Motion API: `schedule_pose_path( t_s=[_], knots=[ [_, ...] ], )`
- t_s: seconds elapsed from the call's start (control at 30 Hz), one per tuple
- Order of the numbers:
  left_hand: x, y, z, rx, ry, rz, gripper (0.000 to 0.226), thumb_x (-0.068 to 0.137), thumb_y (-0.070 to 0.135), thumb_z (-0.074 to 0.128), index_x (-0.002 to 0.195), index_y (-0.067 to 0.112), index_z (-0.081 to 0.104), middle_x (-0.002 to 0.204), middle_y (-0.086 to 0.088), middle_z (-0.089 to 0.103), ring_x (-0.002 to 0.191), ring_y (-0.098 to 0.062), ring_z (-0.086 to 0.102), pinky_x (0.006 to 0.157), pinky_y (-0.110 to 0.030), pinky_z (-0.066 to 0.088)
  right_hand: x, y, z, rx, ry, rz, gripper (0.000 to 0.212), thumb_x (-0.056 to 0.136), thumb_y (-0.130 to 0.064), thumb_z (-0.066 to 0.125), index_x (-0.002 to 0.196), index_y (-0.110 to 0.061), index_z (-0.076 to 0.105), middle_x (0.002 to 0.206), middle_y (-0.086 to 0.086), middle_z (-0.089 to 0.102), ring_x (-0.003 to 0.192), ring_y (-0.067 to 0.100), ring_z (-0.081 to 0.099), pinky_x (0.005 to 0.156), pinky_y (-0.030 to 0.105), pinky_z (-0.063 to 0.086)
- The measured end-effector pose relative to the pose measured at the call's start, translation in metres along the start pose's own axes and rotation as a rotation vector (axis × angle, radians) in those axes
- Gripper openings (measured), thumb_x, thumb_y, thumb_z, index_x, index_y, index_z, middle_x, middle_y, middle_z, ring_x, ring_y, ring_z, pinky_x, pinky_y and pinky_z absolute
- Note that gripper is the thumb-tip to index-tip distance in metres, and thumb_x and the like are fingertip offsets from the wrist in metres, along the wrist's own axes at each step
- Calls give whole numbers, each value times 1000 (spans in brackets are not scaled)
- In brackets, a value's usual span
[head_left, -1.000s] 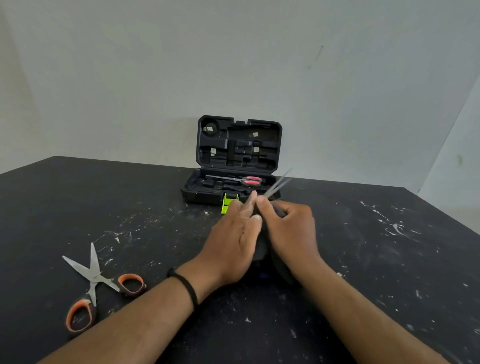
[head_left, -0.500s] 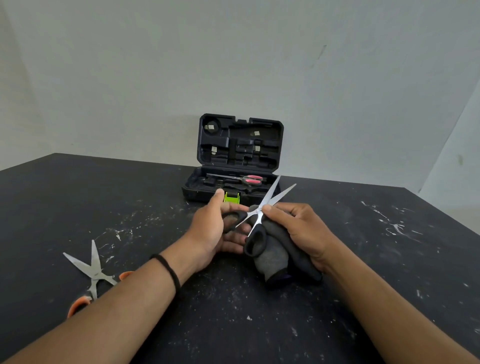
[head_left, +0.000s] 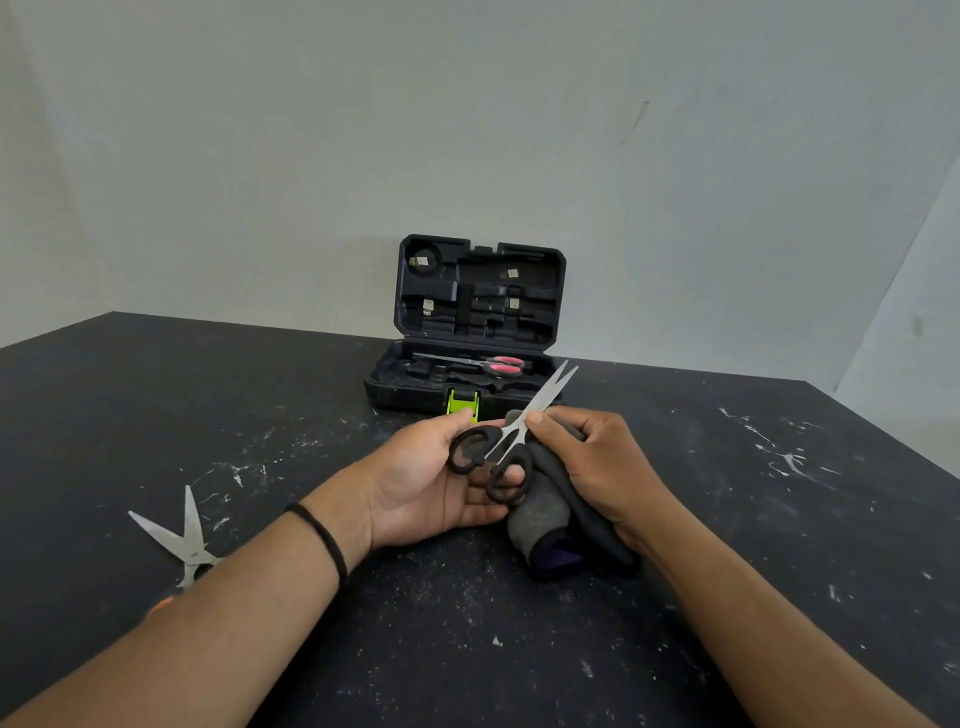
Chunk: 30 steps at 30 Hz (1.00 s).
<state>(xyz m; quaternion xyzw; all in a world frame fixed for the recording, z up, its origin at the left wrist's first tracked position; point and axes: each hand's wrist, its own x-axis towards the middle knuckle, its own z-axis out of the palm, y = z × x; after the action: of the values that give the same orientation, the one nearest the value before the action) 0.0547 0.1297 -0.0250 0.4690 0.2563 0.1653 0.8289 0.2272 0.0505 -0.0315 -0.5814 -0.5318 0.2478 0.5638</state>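
Note:
Black-handled scissors (head_left: 542, 401) sit between my hands, blades slightly apart and pointing up and right toward the case. My left hand (head_left: 423, 480) lies palm up and holds the black handle loops, thumb on the upper loop and fingers under the lower one. My right hand (head_left: 597, 465) grips a rolled grey and black cloth (head_left: 540, 517) and pinches it against the scissors near the pivot. The cloth's lower end rests on the black table (head_left: 779, 519).
An open black tool case (head_left: 480, 306) with a green latch stands behind my hands, pink-handled scissors (head_left: 501, 366) lying in its tray. Orange-handled scissors (head_left: 182, 535) lie open at the left, handles mostly hidden by my left forearm. White walls lie beyond the table's back edge.
My left hand came off the top of the scissors, turned palm up and took the handle loops. The blades have drawn closer together. My right hand stays on the cloth.

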Motion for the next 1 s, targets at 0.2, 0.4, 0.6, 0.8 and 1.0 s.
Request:
schedule_pose_path(
  t_s=[0.2,0.4,0.6,0.8,1.0],
  knots=[
    [8,-2,2,-51,125,111,33,104,33,38,121,23,65,63,-2,51,56,-14,50,60,-31,49,-1,-3,4,-43,225,34,13,91,-32,75,86,-22,82,85,-10,79,86,5,73,77,24,59],
    [10,-4,5,-120,197,208,42,98,26,34,102,11,73,67,-7,51,59,-17,52,75,-41,55,-7,-13,-5,-177,493,-133,16,81,-12,75,84,-28,76,82,-12,74,80,2,68,74,24,53],
    [15,-11,9,-125,293,308,51,108,47,32,110,9,65,59,-5,46,46,-12,42,52,-24,46,-14,-18,28,-516,60,-360,17,92,-15,67,104,-27,72,99,-12,58,90,3,60,81,20,51],
    [20,-8,1,-137,414,471,65,109,47,23,103,2,70,53,-2,44,45,-13,38,42,-22,34,-22,-25,27,-803,-207,-207,30,77,-36,44,78,-17,68,81,-6,61,76,16,59,74,41,54],
    [26,-11,-3,-44,485,518,62,108,49,27,101,5,71,54,-4,57,43,-13,47,45,-22,37,-20,-22,22,-538,214,-453,12,86,-13,61,81,-22,66,84,-9,56,75,6,55,67,20,46]
  ],
)
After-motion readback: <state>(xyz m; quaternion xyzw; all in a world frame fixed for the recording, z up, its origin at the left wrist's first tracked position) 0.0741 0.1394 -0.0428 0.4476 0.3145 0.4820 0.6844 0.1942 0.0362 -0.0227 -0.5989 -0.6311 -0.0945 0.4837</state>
